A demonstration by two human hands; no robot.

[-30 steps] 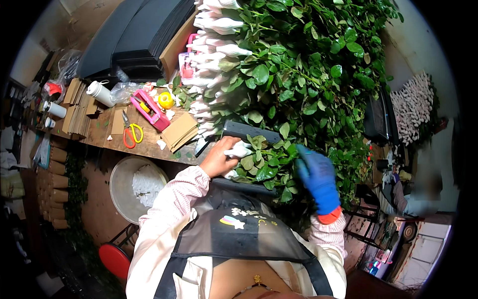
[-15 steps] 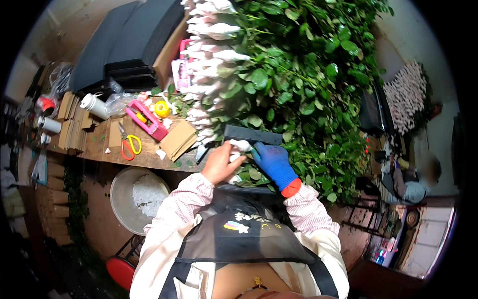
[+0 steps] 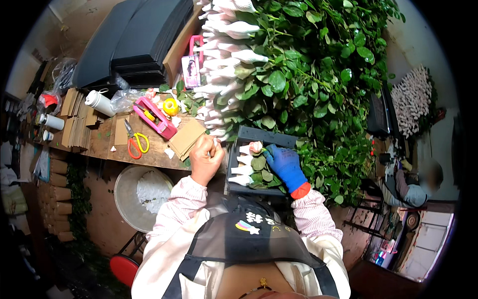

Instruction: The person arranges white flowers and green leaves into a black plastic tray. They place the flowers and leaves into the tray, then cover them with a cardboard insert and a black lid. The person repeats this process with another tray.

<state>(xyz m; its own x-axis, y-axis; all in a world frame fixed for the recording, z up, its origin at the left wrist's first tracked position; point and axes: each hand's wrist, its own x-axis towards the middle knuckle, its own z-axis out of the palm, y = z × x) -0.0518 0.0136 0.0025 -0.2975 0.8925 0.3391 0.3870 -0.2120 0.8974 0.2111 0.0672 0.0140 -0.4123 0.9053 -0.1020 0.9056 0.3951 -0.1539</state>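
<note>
My right hand point(image 3: 285, 163), in a blue glove, is closed round the stem of a rose just below its bloom. The pale pink rose head point(image 3: 255, 147) is bare, facing left at the top of a short row. Below it, several roses in white net sleeves point(image 3: 242, 170) lie side by side in a black tray point(image 3: 259, 133), heads to the left. My bare left hand point(image 3: 205, 158) is a fist left of the tray, apart from the rose. A bit of white netting shows at its fingers; most of it is hidden.
A large heap of leafy rose stems point(image 3: 308, 74) with white-sleeved heads fills the back. On the wooden table point(image 3: 104, 144) lie scissors point(image 3: 134, 139), a pink tool point(image 3: 155, 119), yellow tape point(image 3: 171, 106) and cardboard pieces point(image 3: 187, 139). A bin point(image 3: 124, 199) stands below.
My left hand has moved left, away from the rose, and its white sleeve has come off, baring the pink bloom. My right hand still holds the stem. The view has shifted slightly.
</note>
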